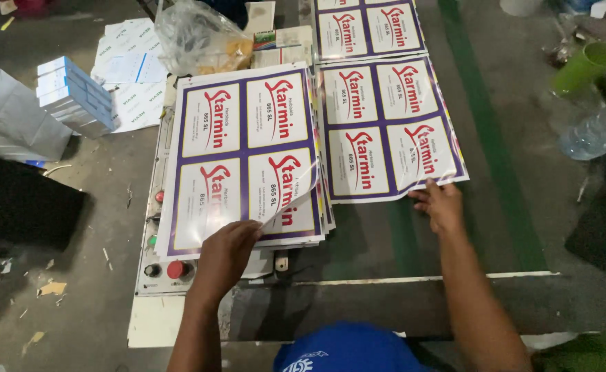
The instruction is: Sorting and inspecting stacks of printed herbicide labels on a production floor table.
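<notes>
Two printed label sheets [391, 127] on a dark machine bed [372, 241], left hand [226, 253] pinching one corner, right hand [441, 205] flat, open.

The label sheets [248, 155] were white with purple borders and red lettering. The surface [413, 241] was dark grey with a green stripe [489, 131]. Beside them sat a green cup [587, 65] and pale blue boxes [76, 96].

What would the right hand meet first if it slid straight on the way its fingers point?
The right hand points up-left onto the printed label sheet whose near edge it already touches, so it would likely ride further over that sheet.
</notes>
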